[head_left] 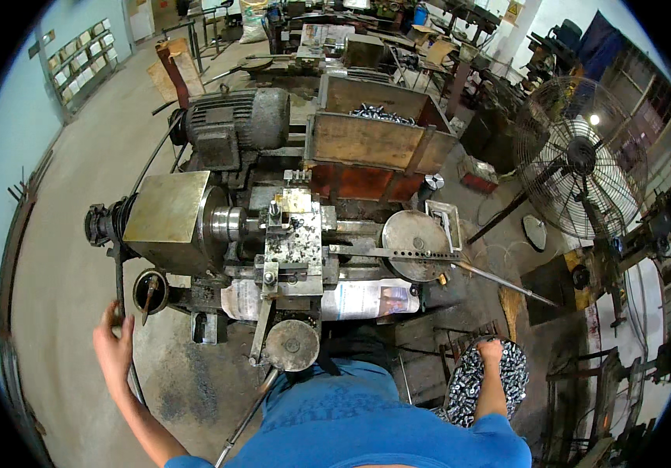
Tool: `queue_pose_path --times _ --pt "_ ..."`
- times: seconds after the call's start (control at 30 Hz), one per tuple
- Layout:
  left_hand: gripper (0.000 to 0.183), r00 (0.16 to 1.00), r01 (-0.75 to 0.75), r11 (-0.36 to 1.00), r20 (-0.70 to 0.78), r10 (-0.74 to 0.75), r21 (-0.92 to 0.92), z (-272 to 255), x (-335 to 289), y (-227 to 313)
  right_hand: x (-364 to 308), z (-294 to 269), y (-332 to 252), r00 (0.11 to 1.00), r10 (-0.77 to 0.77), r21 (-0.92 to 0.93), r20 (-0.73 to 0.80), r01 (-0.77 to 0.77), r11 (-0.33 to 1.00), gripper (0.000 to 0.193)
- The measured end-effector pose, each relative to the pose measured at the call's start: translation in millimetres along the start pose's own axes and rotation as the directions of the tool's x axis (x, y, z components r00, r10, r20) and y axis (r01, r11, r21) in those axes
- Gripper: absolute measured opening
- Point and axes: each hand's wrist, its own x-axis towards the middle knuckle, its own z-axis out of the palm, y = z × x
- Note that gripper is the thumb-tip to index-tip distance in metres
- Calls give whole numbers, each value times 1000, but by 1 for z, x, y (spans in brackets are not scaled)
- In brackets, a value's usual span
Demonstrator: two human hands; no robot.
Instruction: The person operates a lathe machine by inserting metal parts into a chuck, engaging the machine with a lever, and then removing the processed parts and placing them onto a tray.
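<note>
At the lower left of the frame, the person's left hand (113, 343) closes on a dark vertical lever (119, 285) beside the lathe (195, 222), whose chuck (226, 223) sits at centre left near the tool slide (292, 238). At the lower right, the right hand (490, 349) is buried in a tub of small metal parts (472, 382); whether its fingers are shut on 1 cannot be told. The 2 hands are well apart. Working the lever while reaching blind could, by this view, start the spindle unwatched, and sharp-edged parts may nick the fingers or spill onto the floor (70, 234).
</note>
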Motion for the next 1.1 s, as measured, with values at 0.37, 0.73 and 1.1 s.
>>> queue_pose_path --times 0.37,0.73,1.1 --pt "26 734 -436 623 143 664 -650 109 145 225 2 -114 -68 802 -426 446 -418 590 673 22" --pt "71 834 -231 851 355 423 -472 261 278 363 90 -256 -391 685 -691 940 -233 339 19 47" --pt "42 799 74 802 517 309 -593 303 285 394 137 -237 -510 688 -665 917 -291 399 13 28"
